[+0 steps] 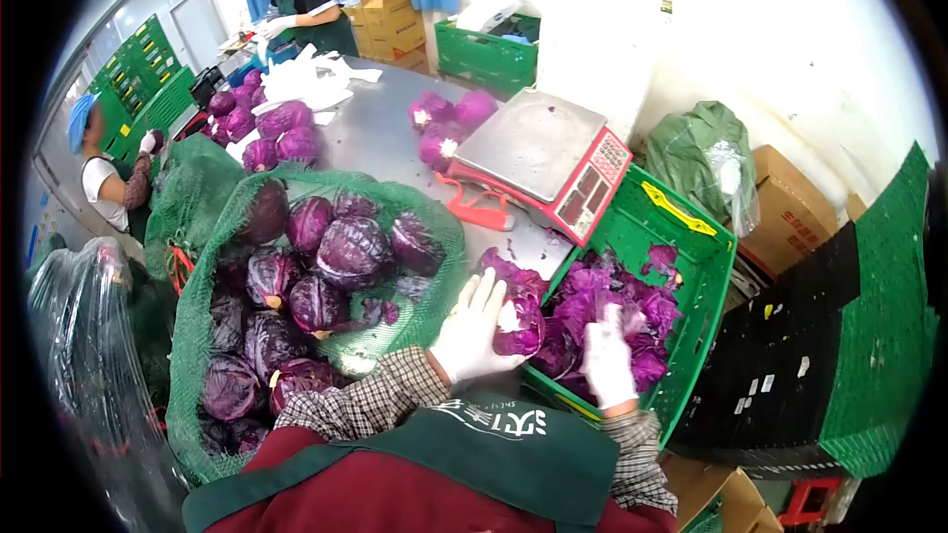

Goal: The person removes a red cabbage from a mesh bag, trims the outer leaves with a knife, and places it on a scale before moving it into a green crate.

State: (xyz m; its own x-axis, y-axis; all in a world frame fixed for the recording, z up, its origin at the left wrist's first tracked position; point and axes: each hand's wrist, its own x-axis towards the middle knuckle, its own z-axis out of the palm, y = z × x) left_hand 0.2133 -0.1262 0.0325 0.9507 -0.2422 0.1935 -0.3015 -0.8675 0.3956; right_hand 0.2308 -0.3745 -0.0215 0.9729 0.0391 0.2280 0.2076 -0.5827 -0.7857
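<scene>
My left hand (474, 333), in a white glove, is spread against the side of a red cabbage (520, 321) and steadies it at the table edge. The cabbage's pale stem end shows, and some outer leaves stand loose. My right hand (609, 357), also gloved, is over the green crate (706, 311) with its fingers stretched away from me; I see nothing held in it. Loose purple cabbage leaves (592, 301) fill much of the crate, around that hand. Left of my left hand, a green mesh sack (405, 331) lies open with several whole red cabbages (355, 252) inside.
A red-sided weighing scale (533, 143) stands beyond the crate, with an orange-red handled tool (474, 205) beside it. More cabbages (449, 123) lie farther back on the metal table (370, 143). Two people are at the far left. Stacked crates (790, 355) stand at right.
</scene>
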